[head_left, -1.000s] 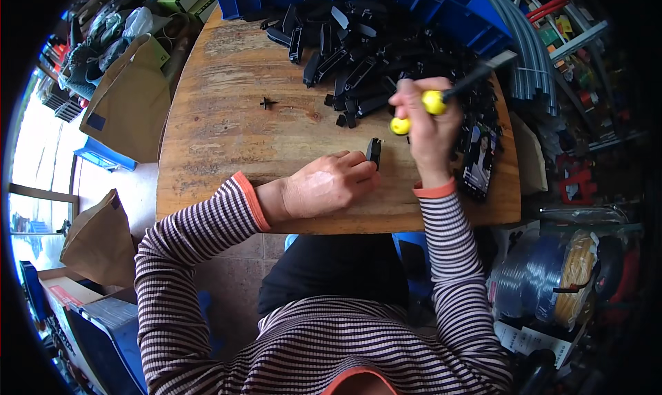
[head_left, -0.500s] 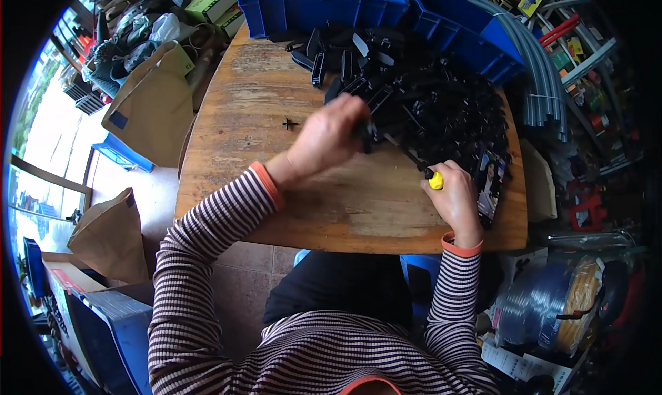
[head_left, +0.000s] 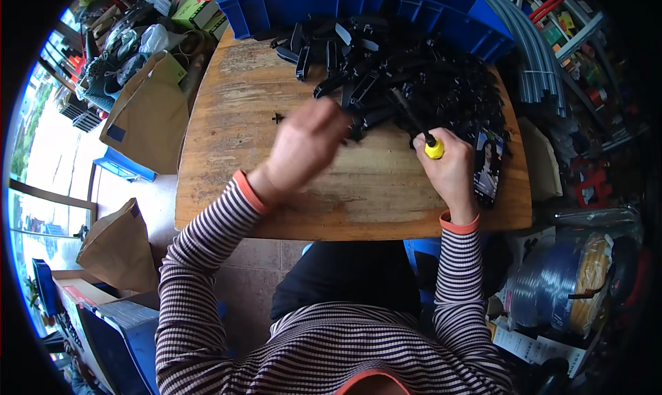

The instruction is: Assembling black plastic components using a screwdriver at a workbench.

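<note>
Table (head_left: 234,154): blue bins (head_left: 303,9) along far edge, walling off your pile (head_left: 455,85) of black parts toward far right corner. Your left hand (head_left: 307,143) is left of centre, blurred, fingers look curled; can't tell if it holds anything. Your right hand (head_left: 448,164) is closed round the tool (head_left: 422,127), tip over pile. Looks mid-handling; next move calls for keeping tip clear of left fingers. Phone (head_left: 488,164) by right edge crowds your right. Loose bit (head_left: 277,118) toward left edge.

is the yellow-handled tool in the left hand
No, the right hand is closed around the yellow-handled tool, which points toward the pile of black parts.
</note>
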A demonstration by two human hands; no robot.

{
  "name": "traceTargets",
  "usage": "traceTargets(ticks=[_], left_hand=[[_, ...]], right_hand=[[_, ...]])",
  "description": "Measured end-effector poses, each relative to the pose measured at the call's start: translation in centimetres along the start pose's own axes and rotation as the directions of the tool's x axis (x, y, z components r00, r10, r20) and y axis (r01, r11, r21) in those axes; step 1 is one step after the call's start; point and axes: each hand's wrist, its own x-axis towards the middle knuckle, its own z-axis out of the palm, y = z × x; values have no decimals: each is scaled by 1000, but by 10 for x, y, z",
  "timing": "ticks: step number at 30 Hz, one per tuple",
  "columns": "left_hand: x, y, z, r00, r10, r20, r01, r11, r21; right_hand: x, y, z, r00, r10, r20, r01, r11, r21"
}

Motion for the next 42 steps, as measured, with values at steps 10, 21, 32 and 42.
traceTargets(ticks=[10, 21, 32, 42], left_hand=[[-23, 72, 7, 911, 303, 278, -252, 946, -206], [-24, 75, 6, 920, 294, 259, -231, 941, -248], [-27, 75, 5, 906, 294, 304, -212, 937, -277], [5, 46, 14, 919, 356, 170, -299, 909, -291]], right_hand=[[-8, -16, 18, 987, -19, 160, 8, 997, 71], [-7, -24, 17, 970, -105, 219, 125, 989, -80], [30, -33, -4, 988, 121, -93, -52, 842, 536], [27, -10, 7, 977, 187, -104, -121, 884, 451]])
